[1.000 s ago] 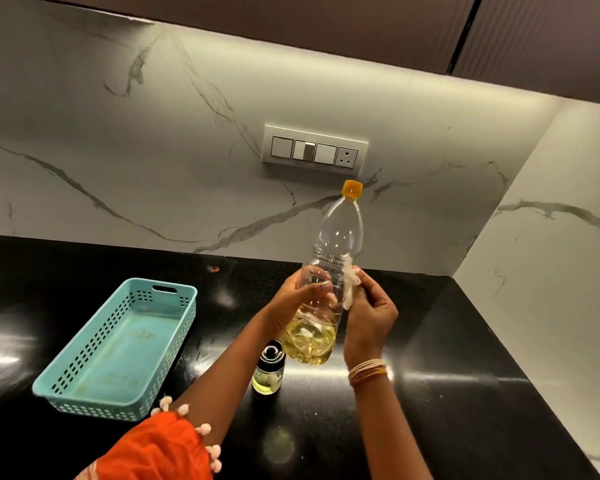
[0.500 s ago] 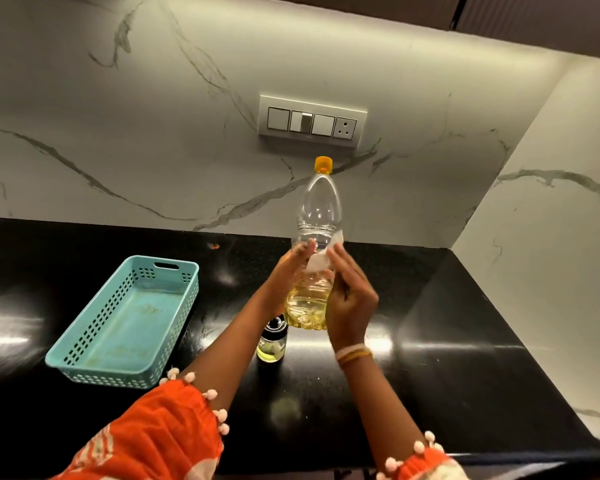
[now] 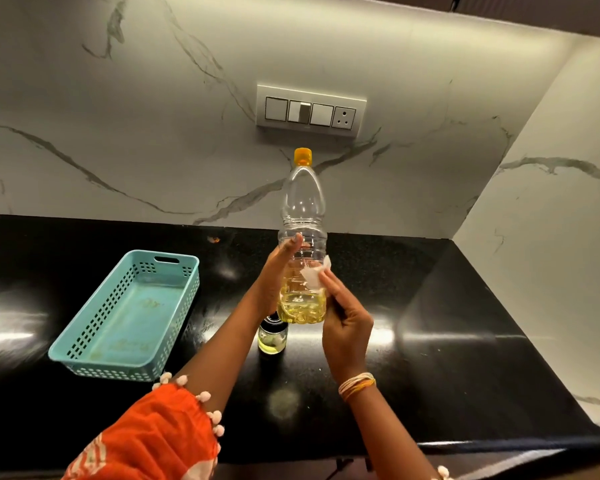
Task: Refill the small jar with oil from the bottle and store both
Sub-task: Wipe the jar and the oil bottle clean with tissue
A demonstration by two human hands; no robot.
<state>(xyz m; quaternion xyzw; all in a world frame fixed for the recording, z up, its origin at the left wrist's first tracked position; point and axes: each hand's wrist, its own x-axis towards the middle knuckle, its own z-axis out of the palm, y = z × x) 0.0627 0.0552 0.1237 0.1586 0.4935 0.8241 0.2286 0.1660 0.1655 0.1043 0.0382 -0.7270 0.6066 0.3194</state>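
A clear plastic oil bottle with an orange cap is held upright above the black counter, yellow oil filling its bottom part. My left hand grips its middle from the left side. My right hand pinches a small white tissue against the bottle's right side. The small glass jar, with a dark lid and a little yellow oil inside, stands on the counter just below the bottle, partly hidden by my left forearm.
A light blue perforated basket lies on the black counter at the left. Marble walls close off the back and right side, with a switch panel on the back wall. The counter's front edge runs along the bottom.
The tissue in my right hand has slid down the bottle's side from near its waist to just above the oil level. The bottle stays upright in my left hand.
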